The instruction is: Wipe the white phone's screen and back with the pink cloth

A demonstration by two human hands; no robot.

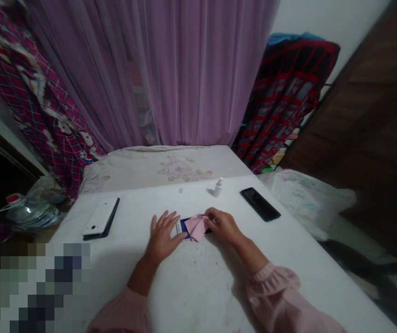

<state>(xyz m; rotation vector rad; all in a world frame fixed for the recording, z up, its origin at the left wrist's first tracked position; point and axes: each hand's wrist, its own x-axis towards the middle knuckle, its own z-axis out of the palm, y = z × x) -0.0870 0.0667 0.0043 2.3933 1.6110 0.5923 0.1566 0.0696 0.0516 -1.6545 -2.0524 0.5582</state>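
Observation:
A smartphone with a white edge and a blue screen lies flat on the white table, partly covered by a pink cloth. My left hand rests at the phone's left end, fingers spread and thumb on its near corner. At the other end, my right hand pinches the right edge of the cloth over the phone. The cloth and my right fingers hide much of the screen.
A small white bottle stands beyond the phone. A black phone lies at the right, stacked phones at the left, and a tiny square piece farther back. Purple curtains hang behind the table.

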